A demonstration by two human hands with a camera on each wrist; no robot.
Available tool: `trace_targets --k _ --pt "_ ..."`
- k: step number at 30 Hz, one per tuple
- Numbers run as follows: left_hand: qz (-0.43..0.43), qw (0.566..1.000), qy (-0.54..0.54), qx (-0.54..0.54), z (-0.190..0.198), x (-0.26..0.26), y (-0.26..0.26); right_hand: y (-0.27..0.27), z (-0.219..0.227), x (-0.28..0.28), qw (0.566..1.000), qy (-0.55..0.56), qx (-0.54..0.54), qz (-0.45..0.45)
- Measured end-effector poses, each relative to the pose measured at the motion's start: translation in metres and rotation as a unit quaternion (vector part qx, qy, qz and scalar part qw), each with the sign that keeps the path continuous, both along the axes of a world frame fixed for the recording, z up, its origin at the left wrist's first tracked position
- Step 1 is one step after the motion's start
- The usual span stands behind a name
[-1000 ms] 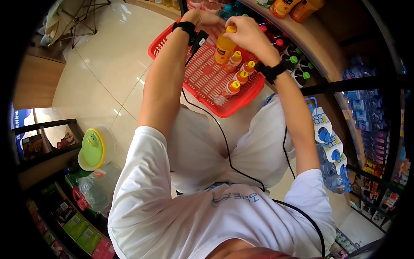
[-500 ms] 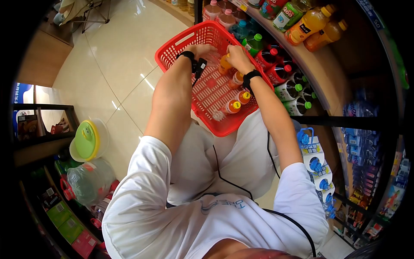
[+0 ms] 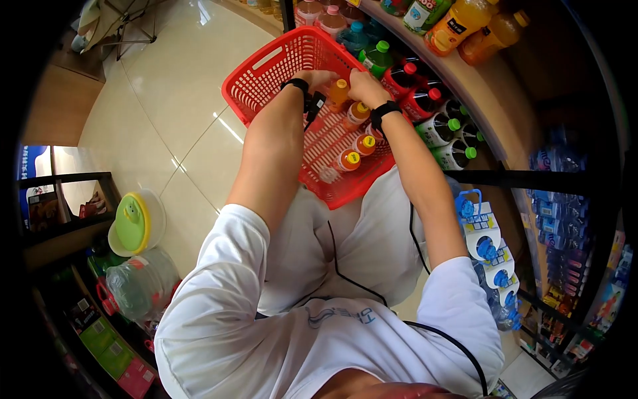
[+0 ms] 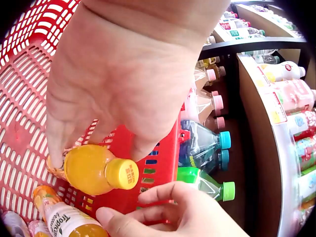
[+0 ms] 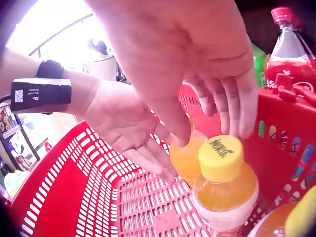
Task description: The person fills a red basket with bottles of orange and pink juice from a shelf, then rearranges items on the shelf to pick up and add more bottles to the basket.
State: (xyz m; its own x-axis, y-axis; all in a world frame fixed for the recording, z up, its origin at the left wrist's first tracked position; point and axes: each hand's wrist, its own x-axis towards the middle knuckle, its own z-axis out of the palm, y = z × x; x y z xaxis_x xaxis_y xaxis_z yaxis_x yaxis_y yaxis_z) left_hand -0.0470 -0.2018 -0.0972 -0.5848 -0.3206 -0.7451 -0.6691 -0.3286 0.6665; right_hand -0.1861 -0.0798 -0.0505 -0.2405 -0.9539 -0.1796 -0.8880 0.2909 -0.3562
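Observation:
A red slotted shopping basket (image 3: 349, 193) sits before the person's knees. Inside, an orange juice bottle (image 4: 89, 168) with a yellow cap leans near the far right wall. The left hand (image 3: 322, 80) reaches in beside this bottle, fingers extended along it and palm spread in the right wrist view. On the bottle's other side is the right hand (image 3: 367, 90), thumb and fingers loosely apart, close to the bottle without gripping it. Several smaller yellow-capped juice bottles (image 3: 348, 159) stand along the basket's right side, one labelled Tropicana (image 4: 71, 219).
Cola bottles (image 3: 422, 101) and green-capped bottles (image 3: 457, 156) line the low shelf right of the basket. Larger juice bottles (image 3: 458, 26) stand on the board above. Packed water bottles (image 3: 488, 246) sit by the right knee. A lidded tub (image 3: 133, 223) and clear jug (image 3: 139, 282) are at left.
The right hand lowered the orange juice bottle by its cap into the basket, then let go and shifted to the bottle's right. The left hand moved down into the basket alongside it.

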Motion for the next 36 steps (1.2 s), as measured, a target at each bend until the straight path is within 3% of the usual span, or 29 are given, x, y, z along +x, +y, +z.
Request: trace_targets --k 2,3,4,6,8,11,14,15,16,18,19,22,26,28,29,30,32,34,36 --pt "-0.053 0.996 0.047 -0.052 0.003 -0.005 0.005 0.012 0.018 -0.003 0.990 0.006 0.133 0.037" --pt "0.004 0.999 -0.025 -0.035 0.014 -0.013 0.012 0.010 0.013 -0.006 0.983 0.021 0.173 0.057" --pt "0.061 0.993 -0.097 -0.020 0.021 -0.019 0.020 0.016 0.005 -0.008 0.984 0.016 0.168 0.056" --pt "0.102 0.993 -0.067 -0.001 0.019 -0.027 0.028 0.021 -0.005 -0.009 0.986 -0.028 0.157 0.057" --pt "0.036 0.998 -0.042 -0.011 0.011 -0.035 0.024 0.027 -0.003 -0.004 0.985 -0.020 0.163 0.056" --pt "-0.008 0.998 -0.047 -0.041 0.030 -0.040 0.040 0.036 -0.003 0.000 0.981 0.016 0.153 0.116" --pt "-0.010 1.000 0.002 -0.024 -0.026 -0.054 0.017 0.045 0.011 0.008 0.994 0.010 0.092 0.049" --pt "-0.135 0.983 0.013 -0.127 -0.022 -0.052 0.018 0.046 0.014 0.006 0.995 0.005 0.084 0.044" --pt "-0.141 0.981 0.007 -0.132 -0.018 -0.052 0.020 0.050 0.016 0.003 0.995 0.000 0.088 0.038" --pt "-0.005 0.988 -0.053 -0.145 -0.013 -0.055 0.024 0.054 0.016 -0.003 0.996 -0.011 0.086 0.028" --pt "0.012 0.982 -0.088 -0.167 -0.001 -0.053 0.033 0.053 0.011 -0.007 0.996 -0.004 0.082 0.025" --pt "-0.003 0.993 -0.050 -0.108 0.022 -0.048 0.050 0.053 0.003 -0.018 0.996 -0.001 0.090 0.024" --pt "0.020 0.992 -0.082 -0.093 0.028 -0.049 0.068 0.065 0.012 -0.015 0.994 0.002 0.100 0.041" --pt "0.002 0.996 -0.063 -0.065 0.047 -0.048 0.072 0.062 0.010 -0.005 0.997 0.021 0.069 0.005" --pt "0.014 0.998 -0.029 -0.053 0.052 -0.042 0.078 0.063 0.008 -0.010 0.993 0.039 0.099 0.052" --pt "-0.031 0.993 0.048 -0.105 0.005 -0.046 0.056 0.062 0.008 -0.005 0.997 0.033 0.060 0.037" --pt "-0.119 0.988 0.053 -0.077 -0.030 -0.050 0.026 0.074 0.026 -0.002 0.996 0.025 0.068 0.047" --pt "-0.035 0.996 0.000 -0.080 0.014 -0.045 0.054 0.071 0.027 0.000 0.991 0.071 0.101 0.060" --pt "-0.043 0.998 -0.001 -0.047 0.023 -0.049 0.051 0.065 0.021 0.001 0.994 0.045 0.081 0.049"
